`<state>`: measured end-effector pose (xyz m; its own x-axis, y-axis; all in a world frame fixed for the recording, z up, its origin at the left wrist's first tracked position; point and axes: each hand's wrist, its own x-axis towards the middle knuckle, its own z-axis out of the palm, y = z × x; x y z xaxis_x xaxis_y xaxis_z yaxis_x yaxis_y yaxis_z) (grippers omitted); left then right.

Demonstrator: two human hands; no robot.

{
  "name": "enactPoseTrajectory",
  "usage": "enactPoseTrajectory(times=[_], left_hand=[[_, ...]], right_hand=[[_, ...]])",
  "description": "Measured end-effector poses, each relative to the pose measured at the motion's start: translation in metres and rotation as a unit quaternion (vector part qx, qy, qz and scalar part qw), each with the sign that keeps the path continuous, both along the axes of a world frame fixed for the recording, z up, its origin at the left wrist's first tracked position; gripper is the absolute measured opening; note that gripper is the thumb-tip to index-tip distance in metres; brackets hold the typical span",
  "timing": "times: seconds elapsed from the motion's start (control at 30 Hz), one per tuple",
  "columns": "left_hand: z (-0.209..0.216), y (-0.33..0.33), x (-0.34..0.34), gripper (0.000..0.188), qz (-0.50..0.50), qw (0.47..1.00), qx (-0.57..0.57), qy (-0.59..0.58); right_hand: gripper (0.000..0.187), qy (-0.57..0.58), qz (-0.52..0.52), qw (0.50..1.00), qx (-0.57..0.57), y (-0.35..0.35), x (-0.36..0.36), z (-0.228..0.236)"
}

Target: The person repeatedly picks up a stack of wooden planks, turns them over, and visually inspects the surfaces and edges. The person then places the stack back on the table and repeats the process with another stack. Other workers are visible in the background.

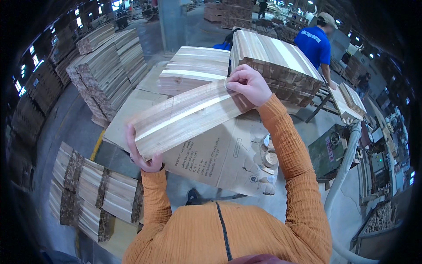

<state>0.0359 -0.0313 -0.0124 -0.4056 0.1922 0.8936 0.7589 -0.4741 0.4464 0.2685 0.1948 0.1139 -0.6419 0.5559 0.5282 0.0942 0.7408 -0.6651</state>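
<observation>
A striped wooden board [184, 115] is held up in front of me, tilted so its right end is farther away. My left hand [143, 152] grips its near left end, fingers along the edge. At the far right end, my right hand [249, 83] pinches the board's upper corner between thumb and fingers. Beneath the board lies a printed cardboard sheet [220, 165] over a work table. Just beyond stands a short stack of similar boards [195, 66].
A larger board stack [277, 50] stands behind to the right, near a person in a blue shirt [313, 46]. Tall stacks [103, 72] rise at left, with more board piles [94, 189] at lower left. A green machine [327, 152] and pale hose [345, 171] are at right.
</observation>
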Motion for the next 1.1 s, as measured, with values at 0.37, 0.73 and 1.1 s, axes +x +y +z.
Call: enactPoseTrajectory(times=[0.37,0.73,1.1], left_hand=[[-0.001,-0.005,0.003,0.089,0.009,1.000,0.001,0.008],[0.000,-0.003,0.001,0.084,0.036,0.999,-0.006,0.011],[0.009,0.003,0.001,0.086,0.008,1.000,0.006,-0.009]], right_hand=[[0.045,-0.266,-0.059,0.962,-0.008,0.026,-0.010,0.034],[0.044,-0.329,0.028,0.943,-0.043,0.049,-0.014,0.043],[0.043,-0.288,-0.007,0.956,-0.061,0.045,-0.020,0.033]])
